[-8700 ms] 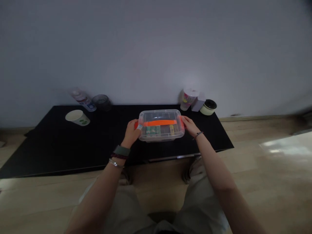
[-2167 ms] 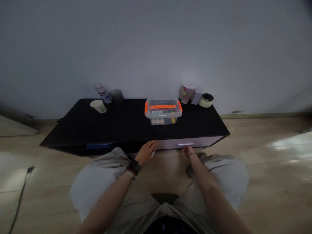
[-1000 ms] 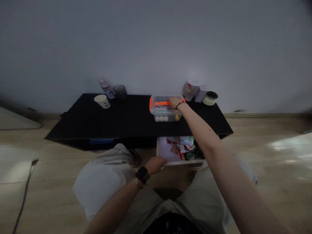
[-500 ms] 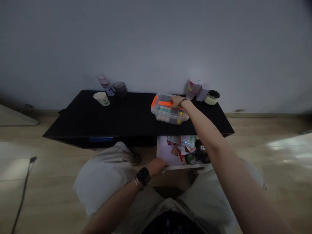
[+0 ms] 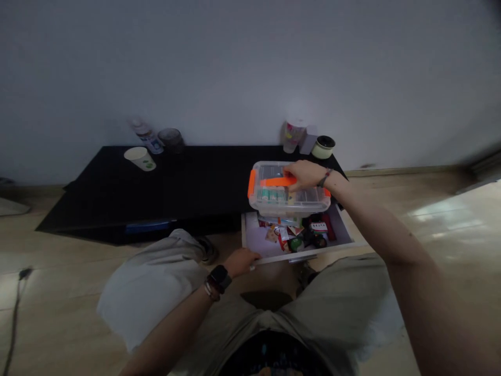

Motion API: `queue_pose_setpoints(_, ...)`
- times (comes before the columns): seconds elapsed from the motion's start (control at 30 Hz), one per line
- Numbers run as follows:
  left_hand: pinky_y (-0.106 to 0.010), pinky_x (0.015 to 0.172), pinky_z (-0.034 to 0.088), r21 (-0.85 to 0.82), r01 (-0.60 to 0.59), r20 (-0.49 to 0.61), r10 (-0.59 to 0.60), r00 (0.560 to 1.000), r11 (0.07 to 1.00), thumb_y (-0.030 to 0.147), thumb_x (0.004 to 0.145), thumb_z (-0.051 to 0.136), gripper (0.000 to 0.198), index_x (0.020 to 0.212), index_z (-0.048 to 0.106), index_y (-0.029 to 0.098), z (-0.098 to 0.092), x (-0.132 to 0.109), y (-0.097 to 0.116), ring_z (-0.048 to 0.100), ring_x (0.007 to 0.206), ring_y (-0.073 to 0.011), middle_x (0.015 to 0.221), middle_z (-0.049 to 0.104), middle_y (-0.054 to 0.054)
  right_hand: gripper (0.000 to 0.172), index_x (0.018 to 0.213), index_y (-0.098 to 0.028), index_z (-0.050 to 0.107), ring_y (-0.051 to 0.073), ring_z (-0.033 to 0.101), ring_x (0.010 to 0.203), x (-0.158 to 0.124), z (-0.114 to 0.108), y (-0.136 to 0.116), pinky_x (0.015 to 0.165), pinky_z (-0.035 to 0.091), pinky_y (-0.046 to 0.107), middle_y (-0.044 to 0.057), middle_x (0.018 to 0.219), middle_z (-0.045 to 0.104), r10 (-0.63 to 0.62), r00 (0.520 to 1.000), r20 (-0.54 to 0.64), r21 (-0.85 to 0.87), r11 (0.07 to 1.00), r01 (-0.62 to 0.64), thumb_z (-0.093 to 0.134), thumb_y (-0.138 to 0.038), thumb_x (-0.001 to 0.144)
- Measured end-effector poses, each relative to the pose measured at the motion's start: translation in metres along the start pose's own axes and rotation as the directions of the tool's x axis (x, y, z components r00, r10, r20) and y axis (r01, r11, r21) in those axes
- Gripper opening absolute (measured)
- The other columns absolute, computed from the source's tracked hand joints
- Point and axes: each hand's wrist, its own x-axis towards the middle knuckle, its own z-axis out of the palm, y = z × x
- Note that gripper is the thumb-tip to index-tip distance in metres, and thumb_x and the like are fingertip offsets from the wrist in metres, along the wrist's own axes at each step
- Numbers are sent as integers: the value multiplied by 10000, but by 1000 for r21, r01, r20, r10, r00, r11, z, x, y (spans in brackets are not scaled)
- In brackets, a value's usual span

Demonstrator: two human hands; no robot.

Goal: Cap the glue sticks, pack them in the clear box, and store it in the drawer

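Observation:
My right hand [image 5: 306, 175] grips the orange handle on the lid of a clear plastic storage box [image 5: 270, 202]. The box has orange side latches, and small items show through its lid. It hangs over the front edge of the black cabinet, above the back part of a pulled-out drawer [image 5: 256, 250]. In the drawer lie several packets and small mixed items [image 5: 297, 243]. My left hand [image 5: 241, 262], wearing a watch, has its fingers closed on the drawer's front edge near the left corner.
On the black cabinet top [image 5: 188, 183] stand a paper cup [image 5: 140, 158], a spray can [image 5: 151, 142] and a dark glass bowl [image 5: 171, 140] at left. A printed plastic cup [image 5: 293, 137], a grey box [image 5: 308, 142] and a cream jar [image 5: 323, 148] stand at back right. A cable [image 5: 18, 308] lies on the floor.
My right hand has brought the storage box off the cabinet top, toward me and over the drawer. My left hand stays at the drawer front. The camera view has shifted right.

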Motion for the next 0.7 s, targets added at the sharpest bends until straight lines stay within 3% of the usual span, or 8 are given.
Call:
queue_pose_setpoints(0.3, -347, 875, 465, -23, 25, -23, -25, 999, 999, 225, 901, 556, 300, 1167, 693, 212, 5, -3, 2, 645, 992, -264, 1074, 719, -99, 385, 1052, -165, 666, 269, 658, 930, -32, 58, -21, 698, 428, 302, 109, 1029, 707, -87, 981, 174, 2, 996, 88, 735, -372, 735)
queue_pose_setpoints(0.5, -323, 906, 482, -13, 21, 6, -21, 1000, 1000, 254, 873, 595, 320, 1185, 667, 245, 4, -7, 6, 651, 1072, -254, 1153, 711, -83, 401, 1067, -168, 676, 279, 673, 951, -29, 97, -27, 727, 460, 307, 132, 1063, 713, -100, 971, 216, 30, 995, 96, 760, -350, 720)
queue_pose_setpoints(0.7, -333, 895, 497, -4, 26, 21, -25, 999, 1000, 274, 868, 606, 316, 1177, 671, 254, 8, -10, 9, 662, 1067, -260, 1154, 715, -88, 320, 923, -126, 710, 260, 691, 833, -15, 130, -44, 700, 484, 284, 132, 875, 729, -102, 952, 288, 44, 995, 93, 785, -336, 694)
